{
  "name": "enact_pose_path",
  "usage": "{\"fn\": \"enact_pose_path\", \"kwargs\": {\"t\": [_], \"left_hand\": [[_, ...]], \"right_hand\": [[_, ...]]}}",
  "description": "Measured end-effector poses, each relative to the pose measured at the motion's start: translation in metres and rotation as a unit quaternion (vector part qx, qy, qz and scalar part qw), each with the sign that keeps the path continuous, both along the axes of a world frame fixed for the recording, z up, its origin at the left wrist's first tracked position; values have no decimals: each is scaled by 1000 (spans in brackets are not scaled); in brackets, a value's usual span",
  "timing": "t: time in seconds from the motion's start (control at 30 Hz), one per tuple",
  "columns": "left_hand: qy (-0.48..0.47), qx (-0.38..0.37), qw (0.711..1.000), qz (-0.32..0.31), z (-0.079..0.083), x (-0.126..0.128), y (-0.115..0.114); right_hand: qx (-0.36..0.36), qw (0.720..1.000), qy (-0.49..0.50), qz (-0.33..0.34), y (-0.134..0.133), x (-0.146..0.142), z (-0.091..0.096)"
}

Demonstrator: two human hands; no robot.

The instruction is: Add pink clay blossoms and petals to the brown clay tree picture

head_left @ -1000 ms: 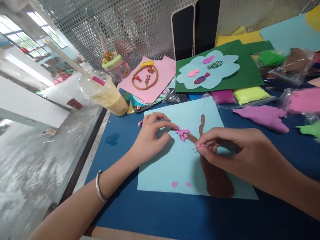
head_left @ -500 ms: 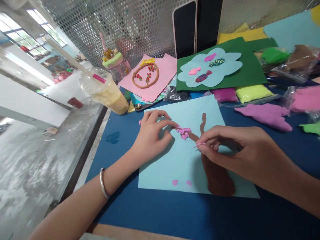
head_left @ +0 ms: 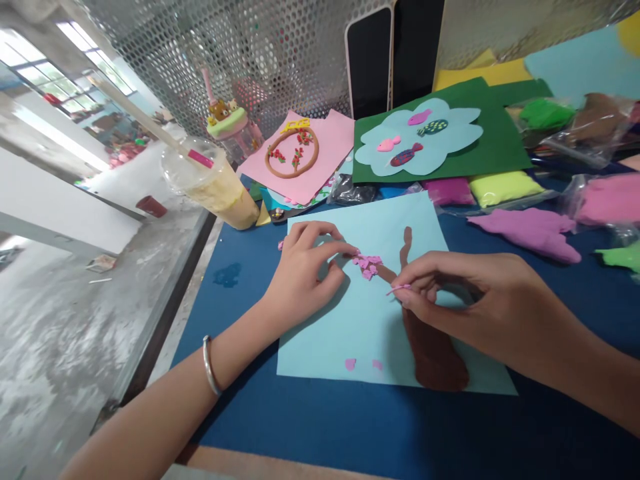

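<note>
Brown clay tree [head_left: 433, 347] on light blue paper [head_left: 350, 320], w/ pink petals [head_left: 367, 265]. L hand [head_left: 300, 280] curls, fingertip touching petals; grip unclear. R hand [head_left: 465, 300] pinches thin pink stick [head_left: 397, 290].

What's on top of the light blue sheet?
A brown clay trunk, a pink petal cluster and two loose pink bits. Both hands rest there: the left hand touches the petals, the right hand pinches a thin pink tool and covers the trunk's middle.

The right hand [head_left: 465, 300] hides the middle of the brown clay trunk [head_left: 435, 360]; the green clay [head_left: 623, 257] is cut off by the right edge.
</note>
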State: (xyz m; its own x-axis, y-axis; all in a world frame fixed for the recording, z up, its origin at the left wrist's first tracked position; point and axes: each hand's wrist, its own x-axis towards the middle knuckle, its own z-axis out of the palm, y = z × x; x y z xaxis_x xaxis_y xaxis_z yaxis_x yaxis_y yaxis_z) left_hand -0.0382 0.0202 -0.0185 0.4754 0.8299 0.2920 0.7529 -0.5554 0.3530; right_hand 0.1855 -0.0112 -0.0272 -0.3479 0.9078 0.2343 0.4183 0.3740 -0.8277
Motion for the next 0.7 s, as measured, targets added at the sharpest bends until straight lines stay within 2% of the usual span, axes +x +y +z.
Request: {"fn": "enact_pose_path", "kwargs": {"t": [0.23, 0.5, 0.7], "left_hand": [[14, -5, 1000, -7, -1, -1, 2], [148, 111, 982, -41, -2, -6, 1], [211, 174, 961, -34, -1, -10, 1]], "right_hand": [[8, 1000, 3, -3, -1, 0, 0], [3, 1000, -1, -3, -1, 0, 0], [9, 1000, -3, 2, 0, 0, -1]]}}
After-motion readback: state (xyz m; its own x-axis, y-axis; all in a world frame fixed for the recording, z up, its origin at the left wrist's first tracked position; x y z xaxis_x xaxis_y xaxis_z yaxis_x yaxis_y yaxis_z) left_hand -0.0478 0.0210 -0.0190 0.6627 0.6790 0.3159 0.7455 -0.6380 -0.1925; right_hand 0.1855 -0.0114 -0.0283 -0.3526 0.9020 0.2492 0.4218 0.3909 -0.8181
